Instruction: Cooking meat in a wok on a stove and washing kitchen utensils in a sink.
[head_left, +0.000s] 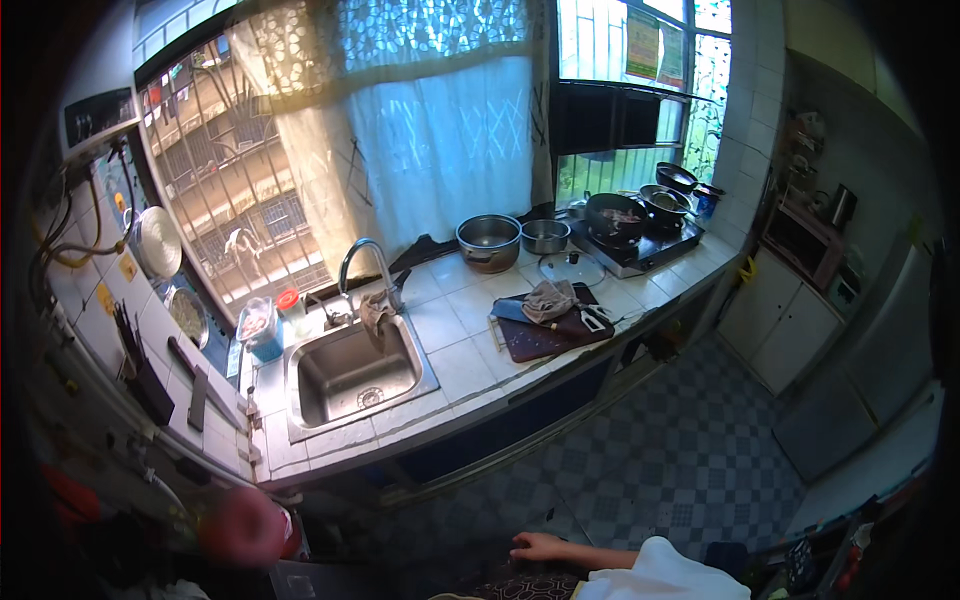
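My right hand hangs low in front of my patterned apron, above the floor. Its fingers are loosely bent, and no object shows in it, though the fingertips are too dim to judge. My left hand is out of view. Before me, the tiled counter holds a steel sink with a curved faucet. To its right lies a dark cutting board. A cleaver, a crumpled grey cloth and kitchen scissors rest on the board.
A wok with food and a smaller pan sit on the gas stove. Nearby stand a deep pot, a shallow pot and a glass lid. A blurred reddish round object is close at lower left.
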